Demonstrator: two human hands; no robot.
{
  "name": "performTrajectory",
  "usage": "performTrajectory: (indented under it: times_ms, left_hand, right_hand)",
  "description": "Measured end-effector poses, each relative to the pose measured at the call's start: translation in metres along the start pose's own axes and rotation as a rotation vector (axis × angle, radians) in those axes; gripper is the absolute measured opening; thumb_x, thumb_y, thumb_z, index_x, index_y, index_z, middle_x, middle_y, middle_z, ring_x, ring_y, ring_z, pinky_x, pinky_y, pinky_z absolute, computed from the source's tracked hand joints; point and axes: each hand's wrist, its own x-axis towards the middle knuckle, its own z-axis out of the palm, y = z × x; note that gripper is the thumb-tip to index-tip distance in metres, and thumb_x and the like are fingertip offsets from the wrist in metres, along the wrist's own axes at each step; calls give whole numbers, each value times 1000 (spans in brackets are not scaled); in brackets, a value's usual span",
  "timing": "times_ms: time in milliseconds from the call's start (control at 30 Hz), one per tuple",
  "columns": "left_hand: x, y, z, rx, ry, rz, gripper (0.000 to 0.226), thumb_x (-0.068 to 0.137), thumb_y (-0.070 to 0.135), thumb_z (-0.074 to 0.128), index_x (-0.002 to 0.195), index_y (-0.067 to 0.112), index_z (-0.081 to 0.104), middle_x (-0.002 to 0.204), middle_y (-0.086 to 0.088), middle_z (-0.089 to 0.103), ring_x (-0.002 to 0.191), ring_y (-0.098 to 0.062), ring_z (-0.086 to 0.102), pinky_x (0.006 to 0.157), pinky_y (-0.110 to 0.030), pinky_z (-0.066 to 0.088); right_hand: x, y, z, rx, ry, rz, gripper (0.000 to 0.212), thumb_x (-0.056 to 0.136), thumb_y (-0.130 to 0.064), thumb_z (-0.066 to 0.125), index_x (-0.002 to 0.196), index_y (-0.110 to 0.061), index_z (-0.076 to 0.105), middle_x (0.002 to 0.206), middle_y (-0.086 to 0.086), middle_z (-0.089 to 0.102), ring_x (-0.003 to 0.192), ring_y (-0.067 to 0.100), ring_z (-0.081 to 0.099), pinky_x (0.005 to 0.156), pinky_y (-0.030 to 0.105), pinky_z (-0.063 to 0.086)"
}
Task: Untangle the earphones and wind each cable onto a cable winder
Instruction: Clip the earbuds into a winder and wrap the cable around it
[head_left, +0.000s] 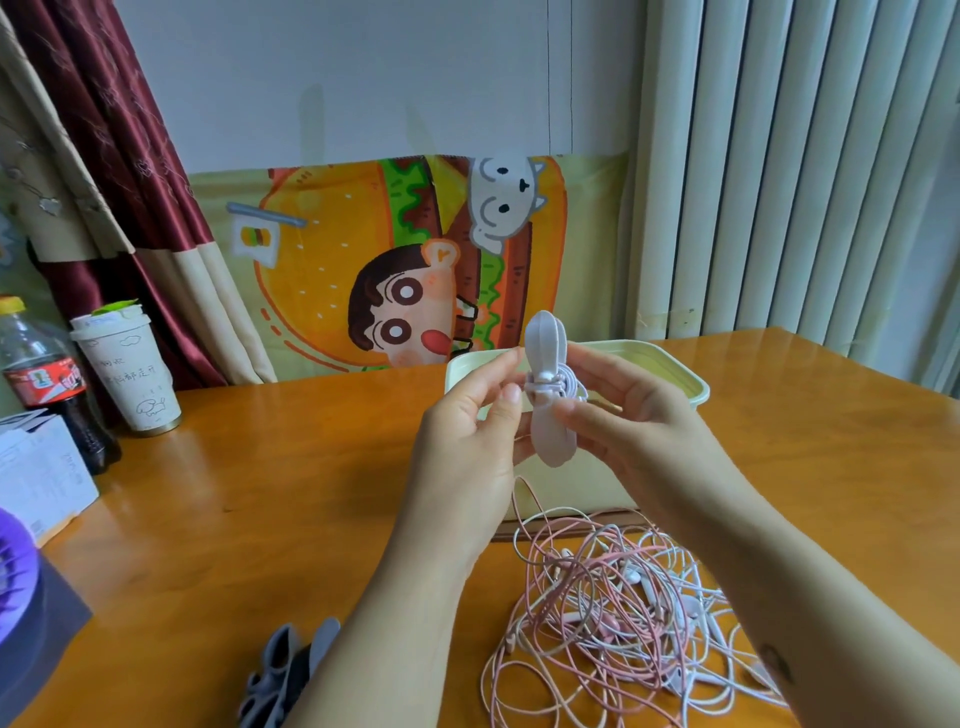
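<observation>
The left hand (467, 415) and right hand (623, 410) both pinch 1 pale cable winder (548, 400), held upright above the counter (260, 493). A white cable is already wrapped around its middle, so 1 earphone looks nearly finished. Most of the work remains: a tangle of pink and white earphones (613, 613) lies on the counter below, and grey spare winders (288, 670) wait unused at the near edge.

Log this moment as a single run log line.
phase: winding | left hand: pinches pink winder | right hand: grips it over wrapped cable | earphone tangle: on table | grey winders: lying unused
</observation>
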Motion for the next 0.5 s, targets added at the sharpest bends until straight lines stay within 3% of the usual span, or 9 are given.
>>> performTrajectory:
  times_ms: [100, 200, 333, 500]
  left_hand:
    - [3, -7, -3, 171, 9, 18, 39, 101, 13, 47, 136, 30, 53, 123, 14, 61, 100, -5, 67, 83, -17, 55]
    - [5, -18, -10, 502, 11, 29, 42, 100, 18, 49, 141, 28, 47, 139, 12, 50, 122, -4, 51, 86, 1, 35]
    - [4, -28, -12, 879, -62, 36, 44, 100, 25, 49, 144, 27, 43, 151, 10, 36, 140, -9, 26, 109, -16, 20]
    - [4, -31, -11, 962, -82, 26, 44, 100, 31, 49, 144, 29, 44, 155, 9, 29, 143, -10, 16, 116, -27, 18]
  right_hand:
    - [10, 0, -5, -113, 97, -5, 41, 83, -10, 70, 119, -27, 62, 113, -4, 69, 101, 18, 67, 92, 46, 53]
    - [27, -2, -11, -406, 268, -71, 40, 85, -14, 69, 120, -30, 58, 109, -9, 66, 93, 11, 66, 86, 36, 56]
    - [57, 3, -22, -856, 363, -131, 43, 88, -15, 66, 129, -17, 56, 119, 3, 62, 104, 17, 59, 87, 29, 47]
    - [59, 16, -30, -1086, 277, -86, 40, 91, -9, 60, 130, -17, 57, 132, 3, 56, 113, 19, 54, 86, 20, 37]
